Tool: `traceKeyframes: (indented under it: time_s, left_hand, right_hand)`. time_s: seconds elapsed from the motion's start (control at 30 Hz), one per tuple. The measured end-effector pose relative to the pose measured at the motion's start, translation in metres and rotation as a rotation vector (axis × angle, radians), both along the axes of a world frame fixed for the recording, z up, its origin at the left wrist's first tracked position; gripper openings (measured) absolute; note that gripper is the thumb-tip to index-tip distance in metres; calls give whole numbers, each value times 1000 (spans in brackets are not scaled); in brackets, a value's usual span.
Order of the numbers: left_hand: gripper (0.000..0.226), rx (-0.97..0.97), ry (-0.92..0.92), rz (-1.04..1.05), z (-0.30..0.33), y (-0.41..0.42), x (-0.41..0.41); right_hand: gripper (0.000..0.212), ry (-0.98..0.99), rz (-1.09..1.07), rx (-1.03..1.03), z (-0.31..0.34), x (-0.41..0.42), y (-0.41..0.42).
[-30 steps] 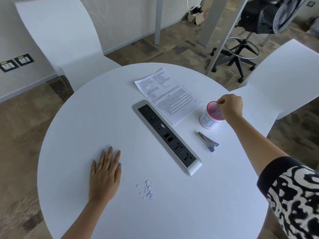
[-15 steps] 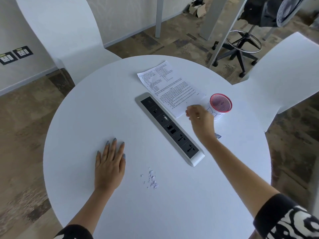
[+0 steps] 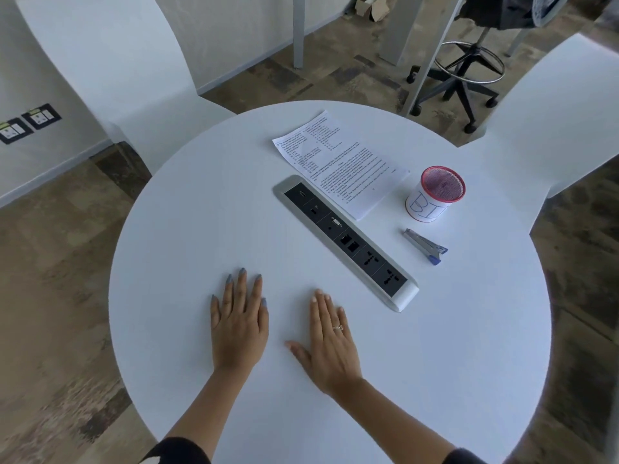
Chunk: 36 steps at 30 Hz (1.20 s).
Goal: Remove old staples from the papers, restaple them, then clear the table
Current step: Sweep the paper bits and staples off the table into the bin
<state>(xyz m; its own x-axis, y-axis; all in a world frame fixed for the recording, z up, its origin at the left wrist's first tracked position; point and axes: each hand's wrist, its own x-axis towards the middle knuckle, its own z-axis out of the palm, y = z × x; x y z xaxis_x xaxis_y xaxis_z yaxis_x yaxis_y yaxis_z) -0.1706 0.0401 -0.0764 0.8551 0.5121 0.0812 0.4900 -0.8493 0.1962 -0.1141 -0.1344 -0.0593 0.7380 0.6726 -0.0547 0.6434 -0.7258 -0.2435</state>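
Nearest me, both my hands lie flat and released on the round white table [image 3: 174, 229], left hand [image 3: 238, 324] beside right hand [image 3: 330, 343], fingers straight, holding nothing. Beyond the right hand runs the socket strip [image 3: 346, 242]. To its right lies the stapler [image 3: 425, 246], apart from the mesh bin cup [image 3: 435, 194]. Farther back, the printed papers [image 3: 338, 162] rest flat, one edge just beside the strip.

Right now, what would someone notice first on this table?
Two flat hands, the left hand and right hand, rest on the near side of the round white table. A long socket strip crosses the middle, with a printed paper beyond it and a red-rimmed cup at far right.
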Motion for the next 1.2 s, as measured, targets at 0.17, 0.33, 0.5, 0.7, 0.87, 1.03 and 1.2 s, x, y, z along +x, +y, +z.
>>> traceKeyframes:
  time_s: [0.17,0.33,0.5,0.7,0.87,1.03,1.2]
  left_hand:
    - [49,4,-29,0,-2,0,1]
    - [50,13,-27,-1,-3,1,-1]
    - [50,15,-15,6,-1,1,0]
    - [51,4,-15,6,0,1,-1]
    - [50,3,-36,8,-1,0,0]
    - [49,11,-40,4,0,0,0]
    - [50,2,-28,4,0,0,0]
  right_hand:
    - [64,-19,-72,35,2,8,23]
    - [59,9,-112,29,2,25,35]
    - [55,31,-52,60,4,42,36]
    - [23,233,-96,355,32,66,13]
    - [28,137,-26,329,22,66,-18]
    - [60,13,295,155,9,33,-24]
    - [45,-58,366,176,5,15,-42]
